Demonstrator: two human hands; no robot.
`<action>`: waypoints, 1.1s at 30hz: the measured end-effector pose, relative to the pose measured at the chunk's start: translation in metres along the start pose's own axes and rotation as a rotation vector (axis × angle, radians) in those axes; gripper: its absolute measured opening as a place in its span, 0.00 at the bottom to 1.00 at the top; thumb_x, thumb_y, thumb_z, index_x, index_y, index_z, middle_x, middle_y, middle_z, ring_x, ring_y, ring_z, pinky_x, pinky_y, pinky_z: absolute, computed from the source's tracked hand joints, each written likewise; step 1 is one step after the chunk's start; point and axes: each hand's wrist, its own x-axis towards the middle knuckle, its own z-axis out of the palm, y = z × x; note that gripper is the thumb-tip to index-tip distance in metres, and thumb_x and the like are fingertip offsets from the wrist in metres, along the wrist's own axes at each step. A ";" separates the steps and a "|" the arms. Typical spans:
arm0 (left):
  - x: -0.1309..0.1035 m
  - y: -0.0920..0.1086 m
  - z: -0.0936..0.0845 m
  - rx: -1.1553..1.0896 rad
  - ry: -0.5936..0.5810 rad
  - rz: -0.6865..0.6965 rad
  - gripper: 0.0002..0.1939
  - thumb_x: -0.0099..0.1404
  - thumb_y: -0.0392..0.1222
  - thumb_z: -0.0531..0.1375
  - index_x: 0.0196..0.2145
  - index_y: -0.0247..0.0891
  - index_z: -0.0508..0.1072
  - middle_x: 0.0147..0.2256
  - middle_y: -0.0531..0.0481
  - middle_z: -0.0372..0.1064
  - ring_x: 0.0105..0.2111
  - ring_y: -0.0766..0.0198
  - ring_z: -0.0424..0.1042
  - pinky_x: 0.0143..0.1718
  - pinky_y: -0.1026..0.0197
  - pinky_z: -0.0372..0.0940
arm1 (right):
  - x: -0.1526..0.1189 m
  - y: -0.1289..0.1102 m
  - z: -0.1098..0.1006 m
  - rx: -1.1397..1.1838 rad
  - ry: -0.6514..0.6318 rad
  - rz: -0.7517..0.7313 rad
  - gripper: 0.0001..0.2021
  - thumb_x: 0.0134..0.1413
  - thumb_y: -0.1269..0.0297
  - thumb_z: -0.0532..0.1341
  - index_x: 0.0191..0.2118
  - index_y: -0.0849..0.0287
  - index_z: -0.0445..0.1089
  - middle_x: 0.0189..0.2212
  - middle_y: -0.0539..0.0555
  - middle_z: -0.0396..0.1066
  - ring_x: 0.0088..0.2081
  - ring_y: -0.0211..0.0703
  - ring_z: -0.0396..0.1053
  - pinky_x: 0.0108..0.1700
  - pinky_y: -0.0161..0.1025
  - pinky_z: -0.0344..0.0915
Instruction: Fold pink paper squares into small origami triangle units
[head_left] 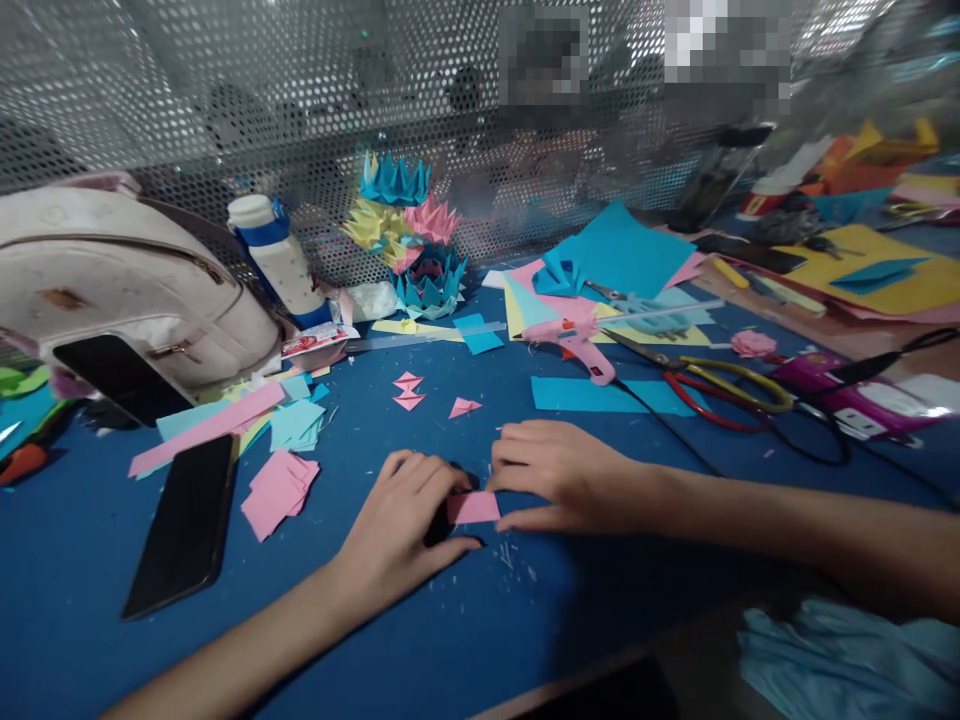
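A small folded pink paper piece (473, 508) lies flat on the blue table between my hands. My left hand (409, 505) curls over its left end, fingertips at the upper edge and thumb stretched out below. At the right end, my right hand (559, 475) has bent fingers by the top corner and its thumb by the lower corner. Beyond my hands lie small folded pink triangles (466, 407), two more of them (409, 391) set tip to tip. A stack of pink paper squares (280, 493) is to the left of my left hand.
Phones (184, 525), light-blue squares (297, 425) and a backpack (135, 280) are left. A bottle (277, 260) and an origami stack (427, 280) stand behind. A pink glue gun (570, 340), scissors (731, 388), a blue strip (622, 395) and a purple power strip (840, 395) lie right.
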 end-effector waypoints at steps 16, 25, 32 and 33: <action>0.010 -0.006 0.008 -0.230 0.031 -0.277 0.09 0.63 0.41 0.68 0.40 0.40 0.74 0.36 0.55 0.72 0.37 0.61 0.69 0.46 0.56 0.54 | 0.018 0.011 0.009 0.555 -0.006 0.289 0.08 0.61 0.70 0.56 0.32 0.60 0.70 0.28 0.49 0.71 0.30 0.36 0.65 0.33 0.33 0.54; 0.014 -0.009 0.007 -0.485 0.095 -0.452 0.10 0.65 0.45 0.63 0.31 0.35 0.75 0.26 0.53 0.69 0.27 0.65 0.67 0.31 0.63 0.60 | 0.018 0.007 0.009 0.851 0.076 0.470 0.12 0.63 0.61 0.56 0.33 0.62 0.71 0.24 0.48 0.66 0.24 0.33 0.55 0.28 0.32 0.51; 0.016 -0.008 0.000 -0.658 0.138 -0.495 0.12 0.64 0.47 0.65 0.34 0.33 0.74 0.26 0.50 0.73 0.26 0.66 0.71 0.30 0.64 0.65 | 0.017 0.009 0.007 1.009 0.078 0.436 0.15 0.63 0.56 0.57 0.31 0.62 0.68 0.23 0.48 0.70 0.22 0.32 0.56 0.26 0.32 0.52; 0.017 -0.009 0.000 -0.662 0.144 -0.492 0.13 0.64 0.48 0.65 0.35 0.33 0.74 0.25 0.50 0.72 0.25 0.66 0.71 0.29 0.65 0.65 | 0.017 0.009 0.008 1.025 0.078 0.438 0.16 0.63 0.55 0.58 0.30 0.62 0.67 0.21 0.48 0.68 0.21 0.32 0.57 0.26 0.31 0.52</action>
